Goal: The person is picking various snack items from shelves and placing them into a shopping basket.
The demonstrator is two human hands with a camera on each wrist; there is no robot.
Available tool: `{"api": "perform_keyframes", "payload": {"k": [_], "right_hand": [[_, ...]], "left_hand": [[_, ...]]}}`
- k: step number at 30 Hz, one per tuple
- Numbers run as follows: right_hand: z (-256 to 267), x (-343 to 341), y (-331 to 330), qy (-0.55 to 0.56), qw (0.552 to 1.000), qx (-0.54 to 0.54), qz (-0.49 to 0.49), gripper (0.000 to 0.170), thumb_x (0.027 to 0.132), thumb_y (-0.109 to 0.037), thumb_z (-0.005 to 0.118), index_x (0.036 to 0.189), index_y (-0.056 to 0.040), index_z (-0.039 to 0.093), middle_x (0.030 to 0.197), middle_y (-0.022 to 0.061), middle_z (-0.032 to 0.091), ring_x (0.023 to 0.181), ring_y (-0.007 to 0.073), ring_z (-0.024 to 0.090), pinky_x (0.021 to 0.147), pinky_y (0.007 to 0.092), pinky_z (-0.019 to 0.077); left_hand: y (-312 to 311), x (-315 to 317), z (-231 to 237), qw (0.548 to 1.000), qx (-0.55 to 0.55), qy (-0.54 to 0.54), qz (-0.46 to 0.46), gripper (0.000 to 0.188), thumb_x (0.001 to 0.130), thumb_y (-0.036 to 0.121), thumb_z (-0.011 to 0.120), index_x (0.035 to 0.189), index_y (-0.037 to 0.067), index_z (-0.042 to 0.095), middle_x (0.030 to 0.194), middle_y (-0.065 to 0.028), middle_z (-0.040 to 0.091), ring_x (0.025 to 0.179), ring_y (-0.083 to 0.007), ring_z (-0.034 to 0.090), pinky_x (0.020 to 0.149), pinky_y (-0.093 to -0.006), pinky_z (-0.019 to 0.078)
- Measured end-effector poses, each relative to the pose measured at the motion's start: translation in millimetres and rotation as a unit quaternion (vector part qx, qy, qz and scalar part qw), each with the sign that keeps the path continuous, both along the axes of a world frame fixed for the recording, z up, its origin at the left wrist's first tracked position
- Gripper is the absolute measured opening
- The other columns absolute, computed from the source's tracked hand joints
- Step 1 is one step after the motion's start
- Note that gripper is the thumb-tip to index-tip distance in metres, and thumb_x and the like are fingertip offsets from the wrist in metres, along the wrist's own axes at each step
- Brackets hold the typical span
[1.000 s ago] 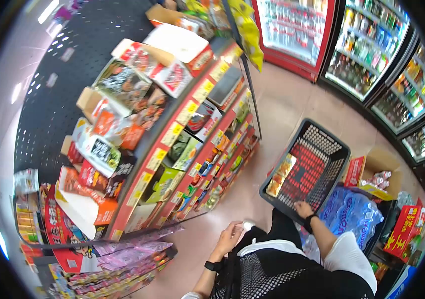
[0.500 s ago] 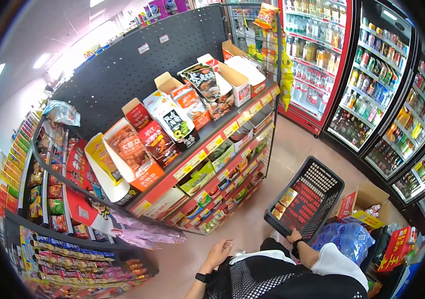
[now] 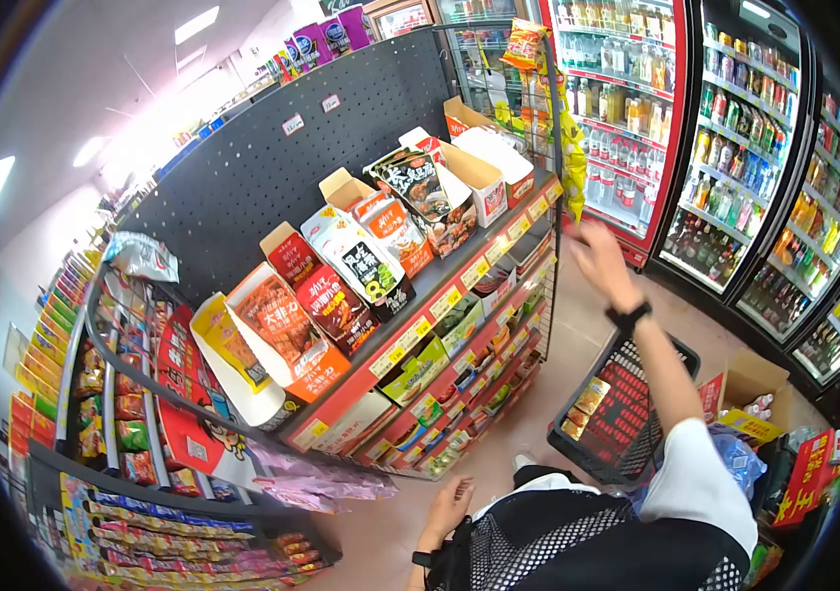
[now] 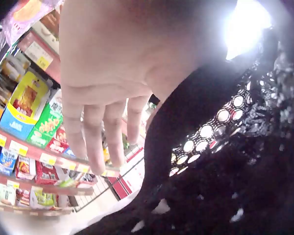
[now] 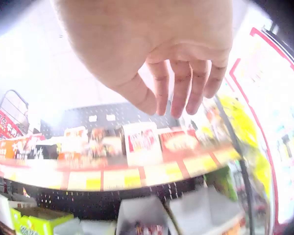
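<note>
The right hand (image 3: 599, 261) is raised off the right end of the top shelf, over the basket, holding nothing. In the right wrist view the right hand (image 5: 157, 54) has loosely bent fingers before a white box (image 5: 142, 142) and a red box (image 5: 179, 142). Low by the body hangs the left hand (image 3: 449, 507), empty; the left wrist view shows the left hand (image 4: 108, 88) with relaxed fingers beside lower shelves. On the top shelf stand snack boxes, among them a black packet (image 3: 425, 197) and an orange box (image 3: 292, 330). A dark basket (image 3: 676, 360) on the floor contains a packaged food item (image 3: 585, 410).
Drink fridges (image 3: 730, 158) line the back right. A cardboard box (image 3: 750, 379) and a red carton (image 3: 808, 477) are on the right, with wrapped bottles (image 3: 738, 461) beside them. Yellow bags (image 3: 573, 163) hang at the shelf's end; pink packets (image 3: 316, 483) hang at its near corner.
The right hand has left the basket's near rim and risen toward the shelf's right end. The left hand stays low by the body. The view has tilted up from the floor, showing more of the shelf.
</note>
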State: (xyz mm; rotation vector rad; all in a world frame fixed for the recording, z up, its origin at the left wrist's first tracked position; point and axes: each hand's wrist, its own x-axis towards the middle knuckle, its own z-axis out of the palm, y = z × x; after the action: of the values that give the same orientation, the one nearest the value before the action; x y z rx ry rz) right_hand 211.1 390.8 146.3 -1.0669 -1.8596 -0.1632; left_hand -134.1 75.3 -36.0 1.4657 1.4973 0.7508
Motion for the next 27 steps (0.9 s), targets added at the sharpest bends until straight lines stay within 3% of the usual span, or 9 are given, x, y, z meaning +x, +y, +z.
{"api": "perform_keyframes", "payload": {"k": [3,6,11,12,13,16,20,24,27], "right_hand": [[101.6,-39.2,54.6,-0.057,0.996,0.062,0.044,0.016,0.084,-0.02,0.058,0.092,-0.0067,0.062,0.089,0.0141,0.062,0.089,0.0329,0.057,0.079,0.0421,0.0442],[149.3,-75.6,116.0,-0.071,0.985,0.097,0.123,0.015,0.082,-0.019,0.057,0.091,-0.008,0.064,0.09,0.0126,0.066,0.09,0.0313,0.06,0.078,0.0438,0.0462],[158.2,-122.9,211.4,-0.258,0.964,0.02,0.057,0.029,0.08,-0.009,0.055,0.108,-0.0055,0.061,0.098,0.0124,0.065,0.099,0.0321,0.058,0.087,0.0433,0.0449],[146.6,-128.6,240.2,-0.251,0.958,0.079,0.116,0.023,0.075,-0.007,0.054,0.097,-0.0032,0.06,0.096,0.0171,0.064,0.095,0.0358,0.06,0.079,0.0474,0.0481],[144.5,-132.8,247.4,-0.276,0.954,0.055,0.102,0.025,0.076,-0.006,0.053,0.1,-0.0026,0.059,0.102,0.0168,0.063,0.101,0.0352,0.058,0.083,0.0476,0.0479],[154.9,-135.0,230.6,-0.256,0.956,-0.092,0.107,0.029,0.077,-0.007,0.053,0.105,-0.0027,0.059,0.109,0.019,0.061,0.106,0.0366,0.057,0.087,0.0483,0.0466],[148.9,-121.5,223.2,-0.242,0.961,-0.027,0.128,0.03,0.076,-0.009,0.057,0.104,-0.0004,0.056,0.104,0.0193,0.062,0.104,0.0346,0.057,0.089,0.0449,0.044],[165.6,-115.7,212.6,-0.218,0.962,-0.123,0.111,0.028,0.076,-0.011,0.061,0.103,-0.0061,0.057,0.095,0.0184,0.064,0.101,0.0353,0.059,0.089,0.0463,0.045],[142.4,-120.2,242.1,-0.206,0.964,-0.071,0.15,0.023,0.076,-0.011,0.062,0.098,-0.0071,0.058,0.094,0.016,0.065,0.1,0.0351,0.06,0.09,0.0474,0.0447]], "left_hand": [[16.4,9.6,29.1,0.999,0.01,0.018,0.027,0.027,0.092,0.018,0.057,0.115,0.005,0.056,0.098,-0.0123,0.066,0.088,-0.0225,0.065,0.076,-0.0317,0.0503],[36.8,18.0,45.5,0.998,0.042,0.025,0.044,0.025,0.092,0.016,0.056,0.115,0.005,0.056,0.097,-0.0122,0.066,0.087,-0.0205,0.065,0.075,-0.0302,0.0494],[60.6,28.1,53.6,0.993,0.064,0.044,0.087,0.025,0.092,0.015,0.055,0.115,0.004,0.056,0.096,-0.0125,0.066,0.086,-0.0196,0.064,0.075,-0.0303,0.0491],[63.9,32.3,57.1,0.992,0.055,0.044,0.102,0.025,0.092,0.014,0.056,0.115,0.004,0.056,0.096,-0.0128,0.065,0.086,-0.0197,0.064,0.075,-0.0304,0.0492],[67.7,34.2,56.8,0.991,0.06,0.044,0.108,0.025,0.092,0.014,0.056,0.115,0.004,0.056,0.096,-0.0128,0.065,0.086,-0.0197,0.064,0.075,-0.0304,0.0492],[74.8,40.1,56.8,0.99,0.033,0.031,0.134,0.025,0.092,0.015,0.056,0.115,0.004,0.056,0.096,-0.0126,0.066,0.088,-0.0189,0.064,0.076,-0.029,0.0482],[75.9,50.3,51.5,0.986,0.038,0.028,0.16,0.023,0.093,0.015,0.055,0.113,0.004,0.058,0.095,-0.0088,0.067,0.088,-0.0145,0.065,0.074,-0.0268,0.0501],[86.8,45.9,52.7,0.986,0.052,0.016,0.157,0.023,0.091,0.012,0.057,0.113,0.004,0.057,0.094,-0.0119,0.066,0.086,-0.0181,0.064,0.075,-0.0283,0.0484],[87.3,48.2,55.6,0.986,0.055,0.046,0.15,0.023,0.091,0.011,0.057,0.112,0.004,0.057,0.092,-0.0115,0.066,0.083,-0.0178,0.064,0.074,-0.0282,0.0483]]}}
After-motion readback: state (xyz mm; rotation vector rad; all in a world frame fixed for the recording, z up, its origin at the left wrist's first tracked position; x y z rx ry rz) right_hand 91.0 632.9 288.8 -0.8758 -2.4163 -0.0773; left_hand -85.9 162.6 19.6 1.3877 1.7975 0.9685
